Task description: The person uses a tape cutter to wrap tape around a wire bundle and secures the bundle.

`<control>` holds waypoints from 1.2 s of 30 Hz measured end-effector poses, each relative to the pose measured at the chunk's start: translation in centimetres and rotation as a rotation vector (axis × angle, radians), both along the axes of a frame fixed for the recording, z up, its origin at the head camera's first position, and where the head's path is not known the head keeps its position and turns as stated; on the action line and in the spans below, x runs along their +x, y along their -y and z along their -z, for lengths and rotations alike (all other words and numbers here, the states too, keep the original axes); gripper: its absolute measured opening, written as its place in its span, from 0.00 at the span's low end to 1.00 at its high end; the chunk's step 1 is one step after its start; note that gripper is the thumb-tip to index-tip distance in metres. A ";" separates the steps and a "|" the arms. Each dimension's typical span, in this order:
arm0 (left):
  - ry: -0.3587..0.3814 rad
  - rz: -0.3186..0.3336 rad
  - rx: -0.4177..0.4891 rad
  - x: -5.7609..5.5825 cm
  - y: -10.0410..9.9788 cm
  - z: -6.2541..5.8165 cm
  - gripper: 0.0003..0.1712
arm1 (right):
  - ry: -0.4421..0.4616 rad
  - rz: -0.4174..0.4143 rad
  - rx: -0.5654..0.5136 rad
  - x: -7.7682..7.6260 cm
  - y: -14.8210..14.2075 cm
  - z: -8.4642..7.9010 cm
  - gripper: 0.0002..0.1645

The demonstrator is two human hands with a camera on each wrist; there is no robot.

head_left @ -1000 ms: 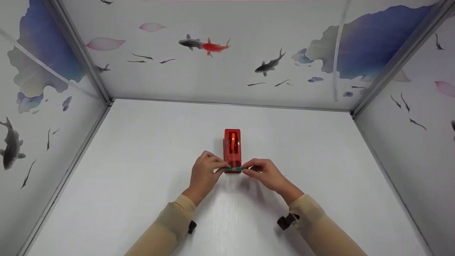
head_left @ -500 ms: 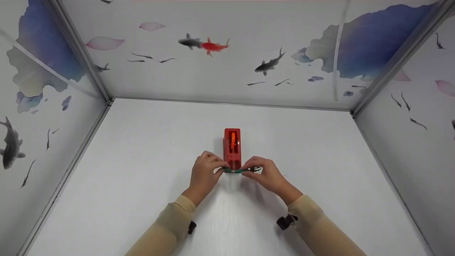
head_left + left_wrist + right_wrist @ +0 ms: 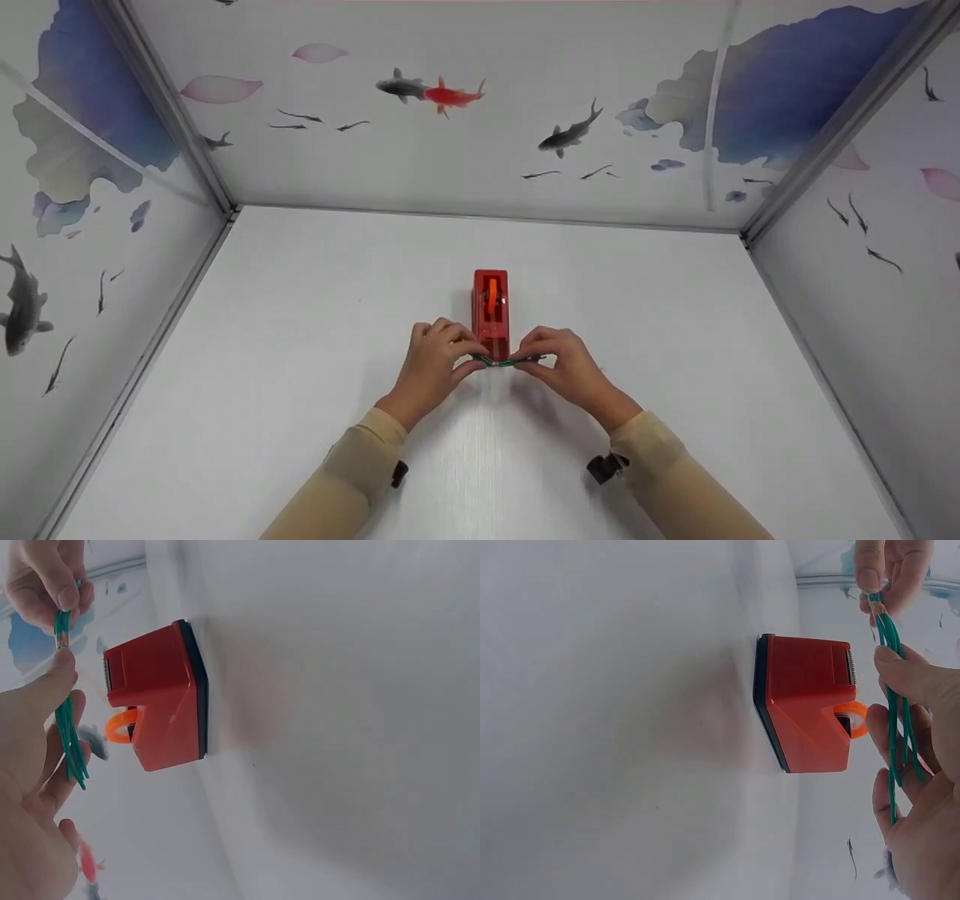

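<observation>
A bundle of thin green wires [image 3: 69, 739] stretches between the two hands, just in front of the tape dispenser's cutting end. Around its middle lies a short tan-coloured band [image 3: 878, 609], seemingly tape. The left hand [image 3: 435, 361] pinches the bundle on one side of that band between thumb and fingers. On the other side the right hand [image 3: 561, 365] pinches it too, with loose wire ends lying across its fingers in the right wrist view. The red tape dispenser [image 3: 491, 319] stands upright on the table and carries an orange-cored roll [image 3: 859, 718]. Whether tape joins dispenser and bundle, I cannot tell.
The white tabletop [image 3: 300, 315] extends around the dispenser and hands. White panels [image 3: 480, 165] printed with fish and petals enclose it at the back and both sides. A black wrist device [image 3: 606, 469] sits by the right sleeve.
The green bundle has come slightly toward the person and now bends a little at its middle. The left hand has shifted slightly left. The dispenser stays in place.
</observation>
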State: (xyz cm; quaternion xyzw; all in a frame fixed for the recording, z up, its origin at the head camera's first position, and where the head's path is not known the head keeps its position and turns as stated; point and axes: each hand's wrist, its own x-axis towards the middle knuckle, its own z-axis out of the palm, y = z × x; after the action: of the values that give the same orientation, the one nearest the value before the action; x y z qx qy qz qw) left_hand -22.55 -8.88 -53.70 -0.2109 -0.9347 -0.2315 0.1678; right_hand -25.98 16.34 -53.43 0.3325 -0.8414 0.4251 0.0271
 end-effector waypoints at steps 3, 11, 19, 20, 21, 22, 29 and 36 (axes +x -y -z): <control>0.040 0.004 0.033 -0.1 0.1 0.0 0.13 | -0.033 0.017 0.036 0.1 0.1 -0.2 0.17; 0.078 -0.004 0.056 -0.1 0.3 0.0 0.10 | -0.110 0.059 0.130 0.3 0.3 -0.5 0.14; -0.114 0.054 0.092 0.0 0.6 -0.1 0.08 | -0.174 0.052 0.222 0.3 0.6 -1.3 0.12; -0.155 0.066 0.095 0.0 0.7 -0.1 0.08 | -0.160 0.052 0.239 0.3 0.6 -1.5 0.11; -0.197 0.078 0.101 0.0 0.7 0.0 0.08 | -0.149 0.049 0.255 0.3 0.7 -1.7 0.11; -0.237 0.087 0.106 0.0 0.7 0.0 0.08 | -0.142 0.046 0.273 0.4 0.7 -1.9 0.10; -0.385 0.097 0.146 -0.1 0.6 0.2 0.07 | -0.167 0.033 0.308 0.8 1.2 -3.0 0.06; -0.457 0.106 0.103 0.1 0.3 0.1 0.05 | 0.041 0.048 0.229 0.9 1.1 -2.1 0.09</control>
State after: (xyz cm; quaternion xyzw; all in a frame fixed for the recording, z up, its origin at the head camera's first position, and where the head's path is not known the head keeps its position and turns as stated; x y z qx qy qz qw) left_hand -22.49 -9.16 -53.76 -0.2979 -0.8470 -0.2335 0.3732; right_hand -25.10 15.20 -51.36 0.3044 -0.8926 0.3322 -0.0178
